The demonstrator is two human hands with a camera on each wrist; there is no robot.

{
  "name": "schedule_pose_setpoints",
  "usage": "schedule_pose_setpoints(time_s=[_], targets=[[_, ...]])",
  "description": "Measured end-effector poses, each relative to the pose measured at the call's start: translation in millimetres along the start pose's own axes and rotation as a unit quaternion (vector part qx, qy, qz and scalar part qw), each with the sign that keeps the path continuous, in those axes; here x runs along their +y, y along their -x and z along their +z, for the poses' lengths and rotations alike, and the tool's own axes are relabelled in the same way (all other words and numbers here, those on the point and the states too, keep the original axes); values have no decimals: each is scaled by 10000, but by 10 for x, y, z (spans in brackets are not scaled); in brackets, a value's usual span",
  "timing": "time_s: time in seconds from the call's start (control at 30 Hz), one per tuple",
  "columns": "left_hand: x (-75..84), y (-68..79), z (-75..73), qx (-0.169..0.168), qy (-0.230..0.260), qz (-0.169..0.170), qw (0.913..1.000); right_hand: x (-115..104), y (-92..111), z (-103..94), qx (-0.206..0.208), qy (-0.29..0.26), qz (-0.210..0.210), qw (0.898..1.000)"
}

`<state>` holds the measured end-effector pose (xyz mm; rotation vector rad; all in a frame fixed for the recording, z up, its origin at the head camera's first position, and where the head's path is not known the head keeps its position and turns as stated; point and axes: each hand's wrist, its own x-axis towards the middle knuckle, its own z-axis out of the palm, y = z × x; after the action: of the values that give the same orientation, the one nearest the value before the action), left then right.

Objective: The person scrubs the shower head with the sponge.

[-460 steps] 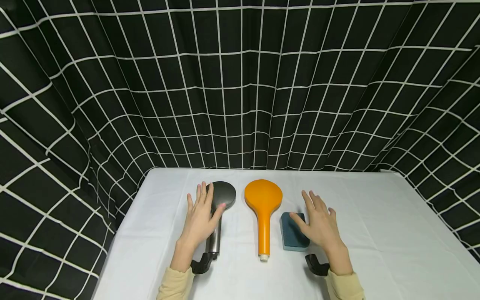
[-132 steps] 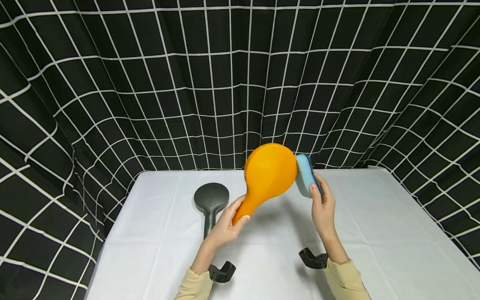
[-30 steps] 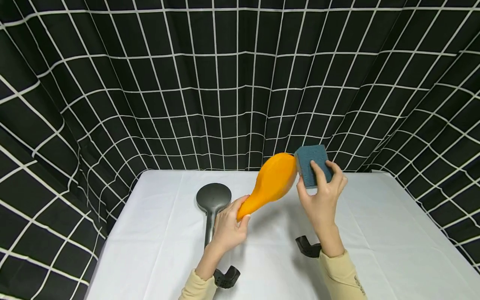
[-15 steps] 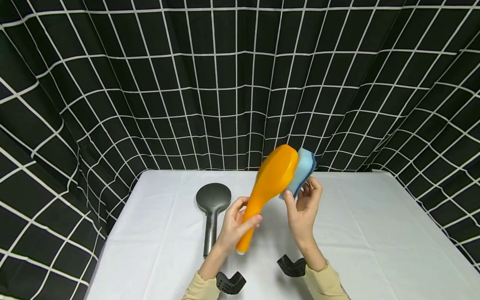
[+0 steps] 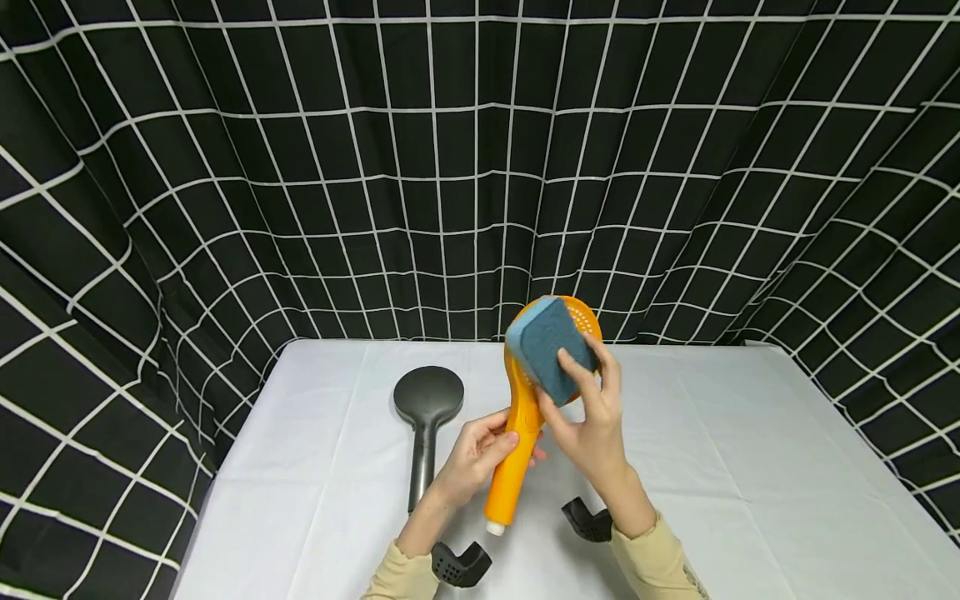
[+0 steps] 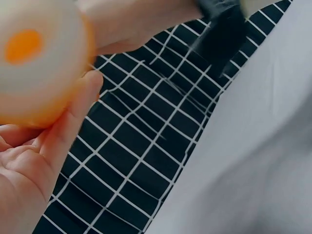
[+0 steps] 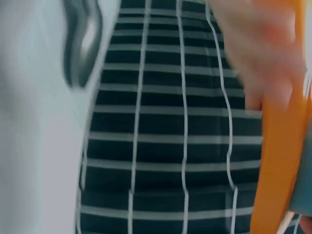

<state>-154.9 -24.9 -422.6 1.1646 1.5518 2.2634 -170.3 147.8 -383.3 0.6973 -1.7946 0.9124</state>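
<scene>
Orange shower head [image 5: 523,412] rolled since half-second ago, holed face now toward camera; sponge [image 5: 553,346] over it, so wiping likely moved to spray side
Left hand [image 5: 474,457] curled round handle, right hand [image 5: 594,425] pinching sponge, both above table [image 5: 330,467]

Perhaps a booth: gridded curtain [image 5: 457,150], tablecloth [image 5: 750,450]

passage over table [image 5: 757,454] at right, dark shower head [image 5: 428,396] obstructing beside left hand [image 5: 476,457], curtain [image 5: 457,200] behind

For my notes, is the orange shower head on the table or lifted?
Lifted: the left hand grips the orange handle above the white table.
</scene>
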Motion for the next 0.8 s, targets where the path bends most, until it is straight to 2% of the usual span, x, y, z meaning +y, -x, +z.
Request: schedule_pose_setpoints(time_s=[0.07,0.23,0.33,0.5,0.6,0.7,0.8], targets=[[6,-2,8,-132,47,-22,9999,84,-58,-44,92,339,394,9986],[28,10,11,-97,82,-355,9993,178,-155,-109,359,907,1110,9890],[34,13,-3,-97,-11,-446,9990,125,-148,-81,256,902,1009,9905],[18,15,-30,-188,-157,-172,9996,-59,-87,21,-408,492,104,9979],[10,14,-32,-185,-167,-143,9996,-93,-107,19,-544,353,-162,9978],[12,13,-20,-133,-153,-229,9995,-17,-189,-44,-215,511,133,9984],[12,17,-6,-120,-141,-252,9995,96,-261,-133,281,781,831,9931]])
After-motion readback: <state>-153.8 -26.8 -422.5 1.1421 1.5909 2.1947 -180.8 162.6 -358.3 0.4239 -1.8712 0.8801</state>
